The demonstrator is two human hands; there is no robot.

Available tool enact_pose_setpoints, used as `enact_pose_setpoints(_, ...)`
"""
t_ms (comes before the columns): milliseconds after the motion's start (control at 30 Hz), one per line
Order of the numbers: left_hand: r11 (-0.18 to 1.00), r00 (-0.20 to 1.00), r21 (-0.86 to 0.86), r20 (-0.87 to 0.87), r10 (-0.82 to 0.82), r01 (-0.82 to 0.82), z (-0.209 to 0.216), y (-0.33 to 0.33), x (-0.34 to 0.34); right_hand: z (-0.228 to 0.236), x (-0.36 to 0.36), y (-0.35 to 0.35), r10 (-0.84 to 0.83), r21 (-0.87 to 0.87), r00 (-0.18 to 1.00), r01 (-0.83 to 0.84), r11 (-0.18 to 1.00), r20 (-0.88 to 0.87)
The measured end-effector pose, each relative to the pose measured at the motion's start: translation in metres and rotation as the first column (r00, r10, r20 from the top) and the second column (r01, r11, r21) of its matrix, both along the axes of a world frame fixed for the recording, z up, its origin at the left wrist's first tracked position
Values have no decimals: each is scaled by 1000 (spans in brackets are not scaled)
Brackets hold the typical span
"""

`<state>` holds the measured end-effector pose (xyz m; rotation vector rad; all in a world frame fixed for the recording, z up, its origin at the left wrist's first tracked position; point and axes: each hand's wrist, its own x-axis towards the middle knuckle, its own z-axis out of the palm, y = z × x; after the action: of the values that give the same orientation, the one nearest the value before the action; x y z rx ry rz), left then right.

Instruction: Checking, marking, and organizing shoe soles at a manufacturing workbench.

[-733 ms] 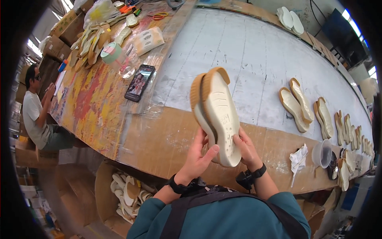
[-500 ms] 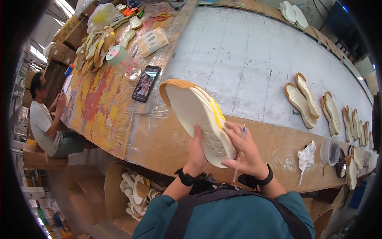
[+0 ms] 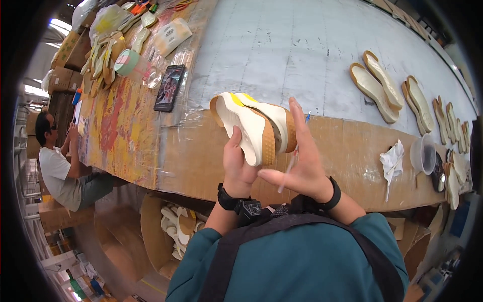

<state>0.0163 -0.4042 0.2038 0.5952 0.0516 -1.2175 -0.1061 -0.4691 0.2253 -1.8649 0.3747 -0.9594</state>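
Shoe soles (image 3: 247, 126), two cream units with tan ends and yellow marks, are positioned side by side above the cardboard-covered front of the tabletop (image 3: 196, 156). The left hand (image 3: 239, 166) grips the nearer sole, thumb against its side. The right hand (image 3: 309, 163) is spread beside the studded ends, thumb apart from straightened fingers; contact with the soles cannot be determined. A slender pen (image 3: 291, 162) lies across the right hand; its exact hold is unclear.

The left hand (image 3: 240, 166) grips two cream-and-tan shoe soles (image 3: 251, 132); just right of them, the right hand (image 3: 309, 168) holds a slim pen (image 3: 288, 172), its thumb spread.
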Motion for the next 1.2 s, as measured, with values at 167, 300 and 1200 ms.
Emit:
enact_pose_setpoints(167, 999, 998, -25, -54, 19, -20, -6, -3, -8, 3, 2, 7, -84, 231, 995, 92, 969, -48)
enact_pose_setpoints(300, 999, 999, -7, -21, 36, -36, -2, 2, -7, 8, 0, 8, -140, 56, 988, 144, 988, -71)
enact_pose_setpoints(1200, 905, 881, 420, 400, -254, 70, -64, 75, 29, -130, -207, -297, -954, 6, 298, 954, 298, 11)
